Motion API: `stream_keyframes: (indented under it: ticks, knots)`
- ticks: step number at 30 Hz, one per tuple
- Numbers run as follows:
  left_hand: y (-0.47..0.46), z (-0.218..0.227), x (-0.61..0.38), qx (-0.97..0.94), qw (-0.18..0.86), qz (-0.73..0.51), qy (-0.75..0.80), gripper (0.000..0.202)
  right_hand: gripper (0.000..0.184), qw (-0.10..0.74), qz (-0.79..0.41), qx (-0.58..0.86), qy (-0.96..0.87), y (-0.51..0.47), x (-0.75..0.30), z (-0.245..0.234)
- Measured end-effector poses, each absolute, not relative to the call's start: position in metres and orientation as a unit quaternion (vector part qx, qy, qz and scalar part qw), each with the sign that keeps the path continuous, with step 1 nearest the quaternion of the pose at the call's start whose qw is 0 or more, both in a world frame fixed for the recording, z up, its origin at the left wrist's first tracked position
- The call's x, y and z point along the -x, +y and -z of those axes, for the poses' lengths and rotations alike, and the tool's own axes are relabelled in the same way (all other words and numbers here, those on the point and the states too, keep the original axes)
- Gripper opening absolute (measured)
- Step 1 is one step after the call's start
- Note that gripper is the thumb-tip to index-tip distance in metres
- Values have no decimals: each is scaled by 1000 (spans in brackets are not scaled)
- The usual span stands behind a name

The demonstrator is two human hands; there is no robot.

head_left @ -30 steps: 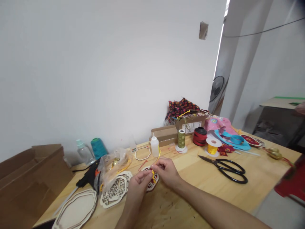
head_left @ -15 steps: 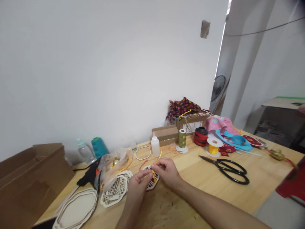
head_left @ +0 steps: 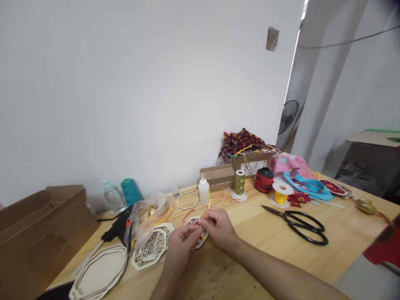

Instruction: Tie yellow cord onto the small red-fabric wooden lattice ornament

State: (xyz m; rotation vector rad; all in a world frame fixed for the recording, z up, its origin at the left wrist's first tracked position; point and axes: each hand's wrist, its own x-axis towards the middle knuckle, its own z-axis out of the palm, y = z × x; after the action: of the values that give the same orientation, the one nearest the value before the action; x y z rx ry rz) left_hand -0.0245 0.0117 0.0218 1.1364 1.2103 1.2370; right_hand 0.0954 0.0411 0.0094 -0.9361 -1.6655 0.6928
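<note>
My left hand [head_left: 184, 241] and my right hand [head_left: 220, 227] meet near the middle of the table, thumbs and fingers pinched on a yellow cord [head_left: 208, 206]. One end of that cord sticks up above my right fingers. Under my fingertips is a small wooden lattice panel [head_left: 198, 243] with dark red showing through its openings; my hands partly cover it. A thin red-orange string [head_left: 188, 215] lies at its upper left edge. Left of my left hand are pale wooden lattice cut-outs [head_left: 153, 246], stacked. A white squeeze bottle [head_left: 204, 191] stands just beyond my hands.
Black-handled scissors [head_left: 300, 223] lie to the right. Behind them stand a yellow cord spool [head_left: 281, 193], a red thread spool [head_left: 264, 180] and a green thread spool [head_left: 239, 183]. At left are a cardboard box [head_left: 43, 233], a black glue gun [head_left: 117, 227] and pale wooden plates [head_left: 100, 271].
My hands stay pinched at nearly the same spot, with only slight finger movement on the yellow cord. The whole view has shifted slightly.
</note>
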Motion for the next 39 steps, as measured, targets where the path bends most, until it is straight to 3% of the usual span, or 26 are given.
stream_keyframes:
  ticks: [18, 22, 26, 29, 39]
  knots:
    - [14, -17, 28, -446, 563, -511, 472, 18, 28, 564, -411, 401, -593, 52, -102, -16]
    - [15, -17, 32, -422, 573, -535, 456, 16, 12, 527, -433, 362, -635, 49, -103, -17]
    - [15, -18, 35, -411, 563, -555, 453, 14, 21, 448, -311, 297, -783, 43, -100, -15]
    - [16, -16, 36, -418, 544, -559, 466, 16, 8, 410, -199, 317, -832, 45, -101, -14]
    - [20, -13, 36, -465, 459, -533, 537, 23, 13, 369, -120, 349, -853, 55, -114, -13]
